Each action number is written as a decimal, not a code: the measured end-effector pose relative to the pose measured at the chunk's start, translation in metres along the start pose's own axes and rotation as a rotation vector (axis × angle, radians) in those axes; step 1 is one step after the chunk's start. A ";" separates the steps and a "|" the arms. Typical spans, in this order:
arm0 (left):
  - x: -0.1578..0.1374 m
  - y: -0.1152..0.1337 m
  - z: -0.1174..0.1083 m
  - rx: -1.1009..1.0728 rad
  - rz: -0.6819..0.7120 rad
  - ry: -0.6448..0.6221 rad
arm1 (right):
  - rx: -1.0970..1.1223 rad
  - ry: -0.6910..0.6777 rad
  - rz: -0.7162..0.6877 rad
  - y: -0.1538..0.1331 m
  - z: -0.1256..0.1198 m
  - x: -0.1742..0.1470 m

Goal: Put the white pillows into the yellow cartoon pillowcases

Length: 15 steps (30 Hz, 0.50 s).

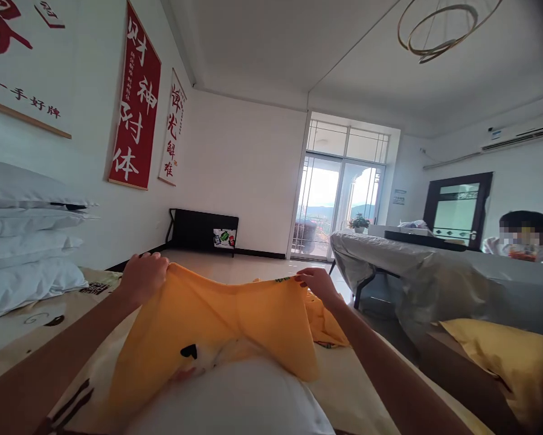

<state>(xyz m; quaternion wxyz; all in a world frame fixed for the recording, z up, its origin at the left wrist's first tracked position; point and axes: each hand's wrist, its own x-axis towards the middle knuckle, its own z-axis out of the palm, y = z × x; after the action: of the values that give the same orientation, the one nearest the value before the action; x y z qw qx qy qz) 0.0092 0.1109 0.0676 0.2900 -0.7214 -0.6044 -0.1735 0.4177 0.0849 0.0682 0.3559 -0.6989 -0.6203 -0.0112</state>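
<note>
A yellow pillowcase (235, 308) with a black heart print is stretched out in front of me. My left hand (145, 277) is closed on its far left corner. At the far right corner, my right hand (319, 284) pinches the edge between thumb and fingers. A white pillow (244, 402) lies closest to me, against the lower part of the pillowcase; whether any of it is inside, I cannot tell. Beyond my right wrist rests another crumpled yellow cloth (323, 320). Everything lies on a cream printed bedspread (353, 393).
White pillows (26, 235) are stacked at the left. To the right are a yellow pillow (502, 362) and a table (434, 266) under plastic sheeting, with a person (525, 235) behind it. A black folded frame (194, 229) leans by the far wall, near a glass door (339, 199).
</note>
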 end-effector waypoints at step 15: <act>-0.041 0.112 0.083 -0.670 0.496 -0.287 | -0.014 -0.210 -0.458 -0.024 0.153 -0.042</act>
<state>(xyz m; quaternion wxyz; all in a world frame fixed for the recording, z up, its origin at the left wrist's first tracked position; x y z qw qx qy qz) 0.1018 0.1202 -0.0441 -0.0140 -0.9158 -0.3574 -0.1828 0.3220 0.1260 -0.0536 0.2729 -0.5399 -0.7960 -0.0233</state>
